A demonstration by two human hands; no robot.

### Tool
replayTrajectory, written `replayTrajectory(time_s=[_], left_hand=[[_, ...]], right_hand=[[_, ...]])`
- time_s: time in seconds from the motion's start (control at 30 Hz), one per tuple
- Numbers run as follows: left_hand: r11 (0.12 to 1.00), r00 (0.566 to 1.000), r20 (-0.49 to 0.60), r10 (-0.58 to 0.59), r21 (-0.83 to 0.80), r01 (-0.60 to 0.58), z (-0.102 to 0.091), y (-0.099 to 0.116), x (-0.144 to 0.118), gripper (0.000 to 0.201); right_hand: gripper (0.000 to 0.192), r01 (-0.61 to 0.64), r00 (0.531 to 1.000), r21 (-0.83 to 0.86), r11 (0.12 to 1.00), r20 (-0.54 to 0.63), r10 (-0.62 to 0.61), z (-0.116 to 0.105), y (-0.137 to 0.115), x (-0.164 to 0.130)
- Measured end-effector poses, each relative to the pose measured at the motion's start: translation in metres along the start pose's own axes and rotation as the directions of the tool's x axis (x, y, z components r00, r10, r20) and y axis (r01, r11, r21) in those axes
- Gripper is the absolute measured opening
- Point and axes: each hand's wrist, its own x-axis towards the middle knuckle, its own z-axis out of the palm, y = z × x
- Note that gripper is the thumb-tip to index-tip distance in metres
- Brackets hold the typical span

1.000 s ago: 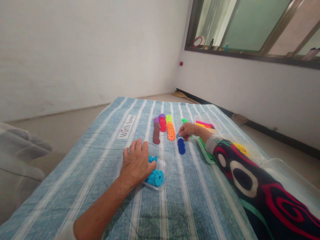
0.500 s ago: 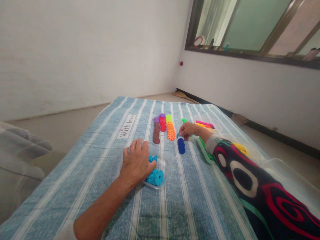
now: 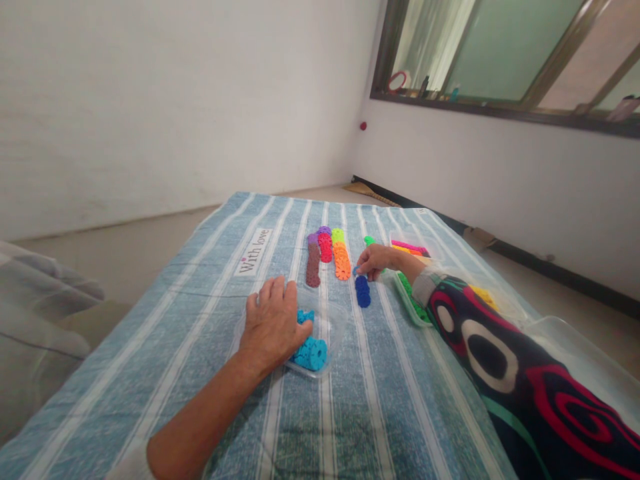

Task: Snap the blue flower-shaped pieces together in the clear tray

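Note:
My left hand [image 3: 273, 323] rests palm down on a clear plastic tub [image 3: 336, 325] that holds light blue toothed discs [image 3: 311, 353]; its fingers cover part of them. Farther out, my right hand [image 3: 375, 260] pinches a dark blue disc at the far end of a row of dark blue discs [image 3: 363, 292] lying on the striped blue cloth [image 3: 380, 400]. Just beyond lie rows of brown discs [image 3: 313, 265], red discs [image 3: 325, 248] and orange discs [image 3: 342, 261].
A green-rimmed tray [image 3: 406, 301] with green pieces lies right of the blue row. Clear tubs with pink, orange and yellow pieces [image 3: 410, 248] stand along the cloth's right edge. A white wall and a window [image 3: 500, 53] close the far side.
Almost nothing has moved. My right forearm has shifted slightly; both hands stay where they were.

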Motion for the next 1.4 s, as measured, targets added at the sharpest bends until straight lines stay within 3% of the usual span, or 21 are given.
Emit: replayTrajectory(time_s=[0.83, 1.4], left_hand=[[1.000, 1.000, -0.015, 0.002, 0.014, -0.001, 0.0025, -0.0004, 0.0003, 0.063], [1.000, 1.000, -0.010, 0.005, -0.004, -0.005, 0.0021, -0.0003, 0.0003, 0.062]], right_hand=[[0.021, 0.037, 0.992, -0.024, 0.999, 0.123, -0.033, -0.0061, 0.0039, 0.0020], [0.019, 0.031, 0.996, -0.043, 0.999, 0.085, -0.027, -0.0025, 0.0028, 0.0040]])
